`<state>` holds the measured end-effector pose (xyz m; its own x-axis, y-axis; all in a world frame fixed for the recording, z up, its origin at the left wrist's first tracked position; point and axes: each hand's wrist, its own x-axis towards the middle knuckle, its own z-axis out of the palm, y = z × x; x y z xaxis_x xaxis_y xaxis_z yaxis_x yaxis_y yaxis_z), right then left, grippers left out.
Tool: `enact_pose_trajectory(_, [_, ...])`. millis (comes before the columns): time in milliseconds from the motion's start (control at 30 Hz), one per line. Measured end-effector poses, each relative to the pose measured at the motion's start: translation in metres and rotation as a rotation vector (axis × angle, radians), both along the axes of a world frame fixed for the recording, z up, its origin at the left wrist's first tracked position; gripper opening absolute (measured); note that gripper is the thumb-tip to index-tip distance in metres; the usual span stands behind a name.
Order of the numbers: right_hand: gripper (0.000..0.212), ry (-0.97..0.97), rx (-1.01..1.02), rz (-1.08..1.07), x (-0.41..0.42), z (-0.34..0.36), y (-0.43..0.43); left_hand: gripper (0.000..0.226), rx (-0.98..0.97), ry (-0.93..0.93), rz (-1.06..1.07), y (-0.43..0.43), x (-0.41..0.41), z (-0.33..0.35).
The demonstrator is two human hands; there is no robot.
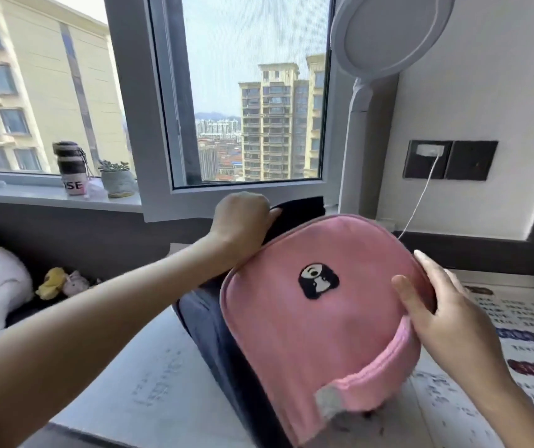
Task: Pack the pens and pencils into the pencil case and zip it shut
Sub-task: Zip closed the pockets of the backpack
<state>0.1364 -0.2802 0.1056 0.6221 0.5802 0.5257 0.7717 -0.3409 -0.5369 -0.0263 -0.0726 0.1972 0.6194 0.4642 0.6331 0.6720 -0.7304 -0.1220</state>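
The left hand (pixel 243 218) is closed in a fist on the far top edge of the pink case (pixel 320 318), fingers curled over the dark inner panel; whether it pinches a zip pull there cannot be told. The right hand (pixel 446 318) clasps the case's right side, thumb flat on the pink face and fingers wrapped behind the rim. The case is held up off the desk (pixel 149 367), tilted, its face toward the camera, with a grey-blue flap (pixel 207 334) hanging open on its left. No pens or pencils are in view, so whether they are already inside cannot be told.

The step looks like closing or zipping. To do it well, I would keep the right hand firm as an anchor, bring the two halves flush so the teeth meet, and draw the slider along the curve in one even pull, checking that nothing pokes out at the corner, where a zip tends to snag.

On the case's face sits a small black-and-white patch (pixel 319 281), a cartoon figure with no words. A grey tab (pixel 328 400) at the lower corner shows no legible text. The printed sheet (pixel 517 331) on the desk at right carries rows of writing too blurred to read. On the sill, a bottle (pixel 71 166) shows the letters "SE", beside a small potted plant (pixel 117 179).
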Motion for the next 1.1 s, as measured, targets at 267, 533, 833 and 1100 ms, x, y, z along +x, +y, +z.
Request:
enact_pose_trajectory(267, [0.079,0.248,0.173,0.352,-0.051,0.037,-0.007,0.033,-0.727,-0.931,0.047,0.026,-0.045,0.034])
enact_pose_trajectory(533, [0.110,0.561,-0.015,0.505,-0.099,0.012,0.101,0.033,-0.861,-1.605,-0.017,0.020,-0.072,-0.014])
enact_pose_trajectory(833, [0.108,0.693,0.091,0.761,-0.127,-0.009,0.169,0.044,-0.776,-1.596,0.167,0.041,-0.087,-0.029])
enact_pose_trajectory(1100, [0.093,0.655,-0.002,0.634,-0.102,-0.009,0.198,0.029,-1.143,-1.416,-0.036,0.054,-0.086,-0.012])
